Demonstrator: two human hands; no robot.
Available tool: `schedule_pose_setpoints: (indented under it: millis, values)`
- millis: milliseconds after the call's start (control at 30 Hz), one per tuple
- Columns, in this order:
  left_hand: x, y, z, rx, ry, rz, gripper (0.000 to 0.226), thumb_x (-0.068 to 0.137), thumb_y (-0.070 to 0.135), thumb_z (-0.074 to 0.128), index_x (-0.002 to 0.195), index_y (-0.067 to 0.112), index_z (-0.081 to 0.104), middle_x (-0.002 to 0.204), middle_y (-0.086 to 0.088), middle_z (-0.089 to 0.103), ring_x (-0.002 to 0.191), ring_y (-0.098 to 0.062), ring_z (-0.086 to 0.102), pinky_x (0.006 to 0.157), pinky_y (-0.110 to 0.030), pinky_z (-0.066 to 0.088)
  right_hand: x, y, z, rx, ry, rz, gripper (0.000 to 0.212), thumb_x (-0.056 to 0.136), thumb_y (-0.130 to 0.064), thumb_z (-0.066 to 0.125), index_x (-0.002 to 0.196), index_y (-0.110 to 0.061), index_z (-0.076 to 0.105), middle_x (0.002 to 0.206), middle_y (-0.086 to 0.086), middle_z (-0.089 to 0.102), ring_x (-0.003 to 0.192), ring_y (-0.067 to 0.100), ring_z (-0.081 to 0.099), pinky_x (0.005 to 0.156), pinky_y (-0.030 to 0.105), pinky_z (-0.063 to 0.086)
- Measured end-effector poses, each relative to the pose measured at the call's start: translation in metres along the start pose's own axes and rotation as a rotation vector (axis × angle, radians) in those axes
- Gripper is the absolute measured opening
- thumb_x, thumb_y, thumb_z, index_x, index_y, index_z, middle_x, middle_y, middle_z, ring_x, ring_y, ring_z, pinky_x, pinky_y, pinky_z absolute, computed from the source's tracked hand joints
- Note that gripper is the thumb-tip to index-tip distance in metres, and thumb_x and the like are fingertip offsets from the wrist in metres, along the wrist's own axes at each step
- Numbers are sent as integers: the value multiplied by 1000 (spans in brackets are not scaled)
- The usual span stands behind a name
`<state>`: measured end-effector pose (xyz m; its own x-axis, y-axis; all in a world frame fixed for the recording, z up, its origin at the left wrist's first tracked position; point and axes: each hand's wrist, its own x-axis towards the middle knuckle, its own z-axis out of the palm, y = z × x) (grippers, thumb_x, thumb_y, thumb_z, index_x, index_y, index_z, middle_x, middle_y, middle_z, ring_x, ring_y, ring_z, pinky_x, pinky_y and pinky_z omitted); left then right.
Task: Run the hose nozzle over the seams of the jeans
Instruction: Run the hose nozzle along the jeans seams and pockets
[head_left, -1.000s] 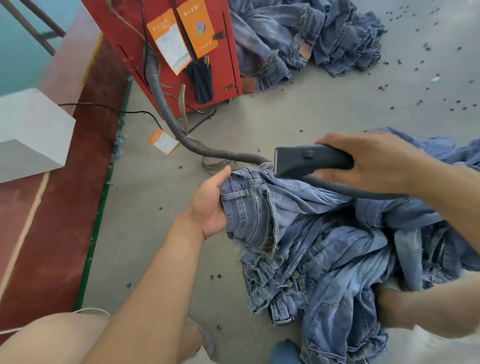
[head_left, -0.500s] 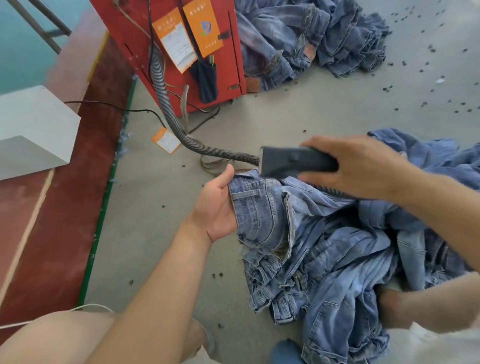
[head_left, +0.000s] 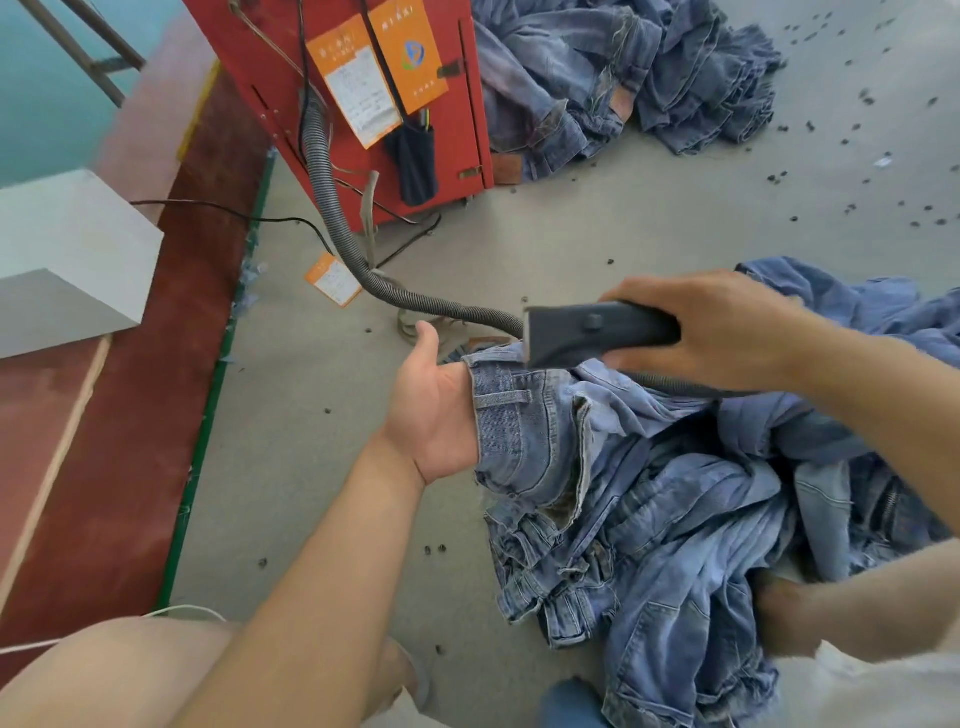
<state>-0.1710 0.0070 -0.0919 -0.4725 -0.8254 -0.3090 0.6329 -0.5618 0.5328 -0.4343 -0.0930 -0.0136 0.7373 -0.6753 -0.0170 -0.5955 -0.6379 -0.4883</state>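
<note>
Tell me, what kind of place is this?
Probably a garment workshop's finishing area: jeans heaped by the person, another denim pile on the bare floor, and a ribbed hose running from a red machine.

Jeans (head_left: 649, 499) faded denim; nozzle (head_left: 587, 332) matt, probably plastic; hose (head_left: 353, 254) ribbed.

We see bare floor (head_left: 597, 234) open ahead between the red cabinet (head_left: 467, 130) and the jeans (head_left: 649, 493). The hose (head_left: 374, 283) crosses our left side, a grey block (head_left: 67, 260) beyond it; another denim pile (head_left: 649, 67) blocks far right.
</note>
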Motion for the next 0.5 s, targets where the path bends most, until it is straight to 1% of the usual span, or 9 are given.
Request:
schedule_pose_setpoints:
  millis: [33,100,167,267,300,367,400,467,500]
  values:
    - [-1,0,-1,-18,-19,5,120,86,91,6,151,-2,46,157,-28,42,146,-45,40,121,-59,31,-1,5,-4,-4,12,34,36,85,-66,62,118,-51,55,84,-24,67,76,-3,62,71,36,54]
    - [0,-2,-1,-36,-65,-2,122,84,92,6,152,0,44,159,-28,39,148,-45,36,123,-61,24,-4,7,-4,-29,-14,48,36,85,-67,62,117,-51,55,81,-24,66,75,-2,62,68,34,51]
    - [3,-6,1,-30,-105,-17,123,83,93,6,155,0,39,162,-28,32,151,-45,29,125,-62,14,-5,-7,6,-73,-82,-1,40,84,-70,58,120,-52,54,75,-26,62,69,-4,59,62,28,46]
    - [6,-10,-1,-55,-167,-20,122,84,92,9,156,-1,36,163,-28,28,152,-44,26,127,-59,6,-5,-30,23,-118,-95,-92,44,85,-73,53,125,-54,49,80,-22,61,70,3,57,64,32,49]
    - [6,-11,-3,-64,-166,-18,122,84,92,8,156,-3,35,163,-29,27,153,-44,25,127,-58,5,-5,-34,24,-97,-73,-109,44,86,-72,54,125,-53,50,82,-20,63,71,5,58,64,31,50]
    - [5,-14,-4,-72,-167,-13,122,84,92,8,157,-3,32,164,-31,25,153,-46,21,127,-61,7,-4,-35,19,11,-18,-137,42,87,-66,60,125,-49,54,82,-23,65,71,3,63,61,18,48]
    - [5,-16,-3,-83,-202,-12,123,84,93,8,159,-2,28,165,-31,22,154,-47,20,127,-61,8,-4,-31,14,58,26,-138,41,87,-63,63,124,-47,56,83,-26,65,74,1,64,62,15,49]
    - [5,-17,1,-127,-260,-17,125,82,95,8,161,-2,22,166,-30,18,154,-47,17,127,-60,10,-2,-21,0,102,113,-90,42,86,-66,64,122,-46,57,85,-28,66,81,-5,64,64,13,49]
    - [4,-17,2,-145,-270,-22,126,82,95,8,160,-3,22,166,-30,18,155,-47,17,126,-60,11,-2,-15,-7,96,130,-56,42,85,-69,62,120,-47,57,85,-30,66,82,-8,62,66,17,49]
